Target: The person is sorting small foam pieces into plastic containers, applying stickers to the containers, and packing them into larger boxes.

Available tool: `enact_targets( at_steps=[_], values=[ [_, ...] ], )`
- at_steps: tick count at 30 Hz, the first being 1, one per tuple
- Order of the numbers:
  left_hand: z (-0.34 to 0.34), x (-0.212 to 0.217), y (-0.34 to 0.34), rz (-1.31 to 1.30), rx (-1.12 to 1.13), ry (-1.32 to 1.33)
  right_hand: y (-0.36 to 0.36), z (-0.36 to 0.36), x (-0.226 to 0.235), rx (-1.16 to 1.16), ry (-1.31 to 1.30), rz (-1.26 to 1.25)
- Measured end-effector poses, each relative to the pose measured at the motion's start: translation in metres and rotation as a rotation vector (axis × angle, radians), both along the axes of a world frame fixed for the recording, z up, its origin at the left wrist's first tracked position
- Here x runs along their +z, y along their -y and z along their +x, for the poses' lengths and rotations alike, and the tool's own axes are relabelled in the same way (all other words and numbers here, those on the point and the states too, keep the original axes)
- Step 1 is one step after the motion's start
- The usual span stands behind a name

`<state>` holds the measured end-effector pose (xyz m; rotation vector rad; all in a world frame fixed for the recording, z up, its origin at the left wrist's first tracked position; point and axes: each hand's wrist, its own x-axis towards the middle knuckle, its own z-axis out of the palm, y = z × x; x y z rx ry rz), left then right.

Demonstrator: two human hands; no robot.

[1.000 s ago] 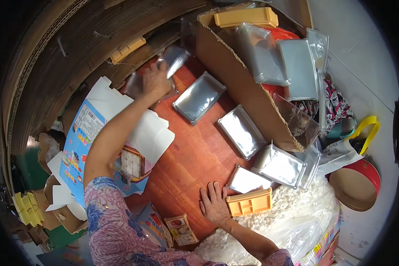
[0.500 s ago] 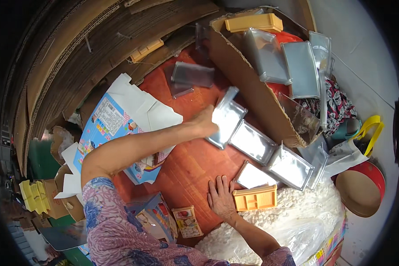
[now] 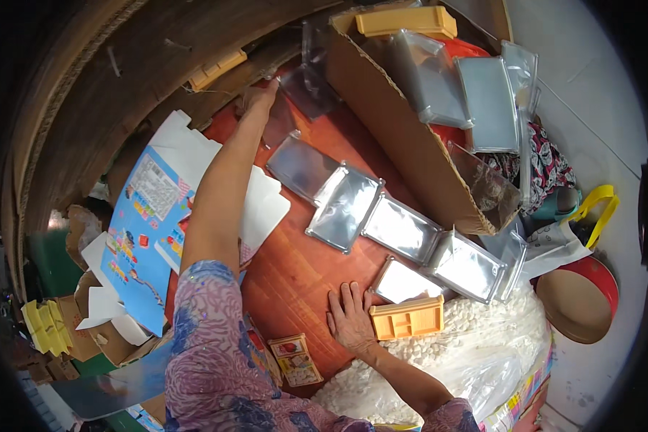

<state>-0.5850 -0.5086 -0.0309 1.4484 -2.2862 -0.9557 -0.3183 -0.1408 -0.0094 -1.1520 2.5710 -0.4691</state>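
My left hand [image 3: 258,101] reaches to the far left of the red work surface [image 3: 295,266]. Its fingers look bent together at the edge of a dark, see-through plastic cover [image 3: 279,124]; the fingertips are partly hidden. A row of clear plastic covers runs from there toward the near right, among them a tilted cover [image 3: 344,205] and a flat one [image 3: 402,229]. My right hand [image 3: 351,320] lies palm down with spread fingers, holding nothing. Beside its fingertips is a yellow plastic tray with compartments [image 3: 407,318], next to another clear cover [image 3: 407,281].
A cardboard box [image 3: 403,137] with clear covers stands at the far right. A bag of white pellets [image 3: 475,353] lies near right, a red round container [image 3: 590,302] beyond. Blue printed card [image 3: 140,237] lies left under my arm; a small picture tray [image 3: 295,358] sits near.
My left hand has moved from the row of clear covers to the far left. A cover there now lies closer, against the row's end. My right hand stays flat.
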Motion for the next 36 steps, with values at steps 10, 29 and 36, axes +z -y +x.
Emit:
enact_targets(
  at_steps=[10,29,36],
  values=[
    [-0.041,-0.005,-0.015,0.885,0.018,-0.287,0.0,0.003,-0.002,0.029,0.003,-0.043],
    [-0.023,0.024,-0.045,0.927,-0.275,-0.571,-0.001,0.001,-0.003,0.02,0.007,-0.054],
    [0.039,0.09,-0.029,0.989,-0.814,-0.342,0.005,0.002,-0.001,0.037,-0.004,-0.076]
  ],
)
